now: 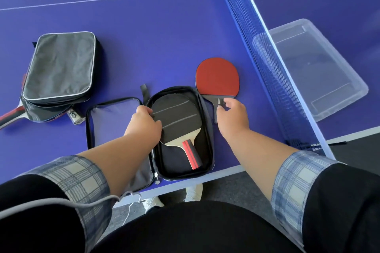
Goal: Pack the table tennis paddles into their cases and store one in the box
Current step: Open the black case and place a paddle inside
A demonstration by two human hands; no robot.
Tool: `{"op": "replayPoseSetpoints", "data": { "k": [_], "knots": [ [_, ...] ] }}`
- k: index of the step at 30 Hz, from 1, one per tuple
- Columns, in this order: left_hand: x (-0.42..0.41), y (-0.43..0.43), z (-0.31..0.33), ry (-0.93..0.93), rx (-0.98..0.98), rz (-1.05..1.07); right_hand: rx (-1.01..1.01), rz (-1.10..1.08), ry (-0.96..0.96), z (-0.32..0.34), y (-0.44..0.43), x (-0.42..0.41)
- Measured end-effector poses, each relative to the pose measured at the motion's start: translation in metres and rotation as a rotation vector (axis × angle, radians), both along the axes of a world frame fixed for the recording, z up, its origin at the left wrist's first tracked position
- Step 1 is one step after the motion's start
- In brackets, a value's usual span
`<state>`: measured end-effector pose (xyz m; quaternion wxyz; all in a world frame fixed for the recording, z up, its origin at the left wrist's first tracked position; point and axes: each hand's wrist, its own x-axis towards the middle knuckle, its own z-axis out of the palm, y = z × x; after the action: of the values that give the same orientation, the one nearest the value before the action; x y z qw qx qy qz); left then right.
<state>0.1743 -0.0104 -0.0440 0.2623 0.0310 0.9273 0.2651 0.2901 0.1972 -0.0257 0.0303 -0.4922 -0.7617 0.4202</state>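
Note:
An open black case (205, 129) lies near the table's front edge, its lid (111, 121) folded out to the left. Inside it lies a black-faced paddle (178, 117), with its red-striped handle pointing toward me. My left hand (144, 123) rests on the left edge of that paddle's blade. A red-faced paddle (217, 77) lies on the table just right of the case. My right hand (233, 111) pinches its short handle. A closed grey case (59, 72) sits at the left on top of other paddles (12, 117). A clear plastic box (320, 68) stands beyond the net.
The blue net (267, 63) runs diagonally between the cases and the clear box. The table's front edge (185, 183) is close to my body, and its right end meets dark floor (353, 146). My shoes show below the edge.

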Motion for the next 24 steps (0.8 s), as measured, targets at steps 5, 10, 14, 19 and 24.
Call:
{"op": "replayPoseSetpoints", "data": {
  "k": [5, 10, 14, 19, 24],
  "knots": [
    [-0.018, 0.059, 0.017, 0.187, 0.149, -0.31, -0.091, -0.149, 0.018, 0.004, 0.044, -0.01],
    [-0.046, 0.13, 0.004, 0.153, -0.159, -0.429, -0.251, -0.191, -0.025, -0.008, 0.077, -0.042],
    [-0.042, 0.157, -0.009, 0.116, -0.303, -0.456, -0.282, -0.219, -0.067, -0.025, 0.083, -0.047],
    [-0.035, 0.173, -0.007, 0.051, -0.3, -0.428, -0.451, -0.325, -0.024, -0.022, 0.089, -0.051],
    [-0.037, 0.181, 0.009, -0.059, 0.133, -0.186, -0.493, -0.486, 0.15, -0.006, 0.103, -0.049]
  ]
}}
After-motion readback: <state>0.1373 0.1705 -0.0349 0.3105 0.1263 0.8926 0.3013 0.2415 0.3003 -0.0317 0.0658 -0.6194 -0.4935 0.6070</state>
